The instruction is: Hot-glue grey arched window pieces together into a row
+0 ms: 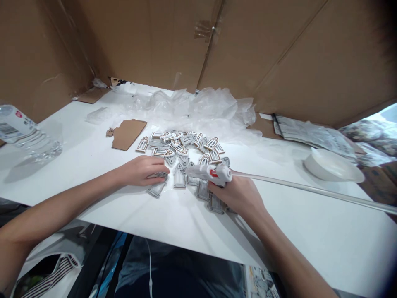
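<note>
My right hand (243, 193) is wrapped round a white hot glue gun (222, 174) with red details, its nozzle pointing left. A long clear glue stick (297, 183) runs out of its back toward the right edge. My left hand (145, 170) has its fingers closed over a grey arched window-shaped piece (157, 189), whose lower part shows beneath them. Between the hands lie more grey arched pieces (180, 177), some partly hidden by the gun and my right hand. Behind them is a pile of white-and-brown arched window pieces (176, 147).
A torn cardboard piece (128, 134) lies left of the pile, with crumpled clear plastic bags (204, 107) behind. A water bottle (29, 134) leans in from the left. At right are a white bowl (333, 165) and a flat plastic packet (313, 134). Cardboard walls (149, 41) border the white table.
</note>
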### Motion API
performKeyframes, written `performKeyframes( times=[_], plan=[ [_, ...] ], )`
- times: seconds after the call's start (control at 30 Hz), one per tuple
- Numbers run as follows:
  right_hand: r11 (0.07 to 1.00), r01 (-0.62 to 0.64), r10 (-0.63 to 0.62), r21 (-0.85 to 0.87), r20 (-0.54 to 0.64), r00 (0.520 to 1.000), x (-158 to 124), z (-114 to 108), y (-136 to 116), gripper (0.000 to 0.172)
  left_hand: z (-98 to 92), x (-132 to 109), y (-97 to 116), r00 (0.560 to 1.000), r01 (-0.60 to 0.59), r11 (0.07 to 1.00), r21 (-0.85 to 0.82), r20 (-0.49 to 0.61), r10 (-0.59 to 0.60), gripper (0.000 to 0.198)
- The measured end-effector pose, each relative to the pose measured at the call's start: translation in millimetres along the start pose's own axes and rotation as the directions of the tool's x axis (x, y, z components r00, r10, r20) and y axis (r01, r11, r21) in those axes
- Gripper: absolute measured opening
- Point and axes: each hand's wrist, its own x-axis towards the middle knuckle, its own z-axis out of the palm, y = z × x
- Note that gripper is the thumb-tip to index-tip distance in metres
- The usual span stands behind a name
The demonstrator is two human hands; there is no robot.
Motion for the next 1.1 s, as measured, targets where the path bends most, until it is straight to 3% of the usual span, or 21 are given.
performKeyframes(
  times=[0.33, 0.87, 1.1],
  plan=[
    [0.999, 0.017, -0.015, 0.033, -0.039, 0.999, -1.0, -0.7, -1.7, 0.018, -4.2, 2.5, 3.5, 0.999, 0.0, 0.996, -0.095, -0.036, -0.004, 0.023],
    [0.997, 0.059, -0.056, 0.04, -0.075, 0.996, -2.7, 2.1, -2.1, 0.011, -8.3, 0.6, 3.5, 0.998, 0.061, 0.966, -0.251, 0.027, -0.056, 0.02],
    [0.998, 0.015, -0.013, 0.056, -0.025, 1.0, -2.0, 0.3, -5.0, 0.01, -4.0, 0.3, 2.5, 0.994, 0.106, 0.956, -0.275, 0.054, -0.094, 0.033]
  ],
)
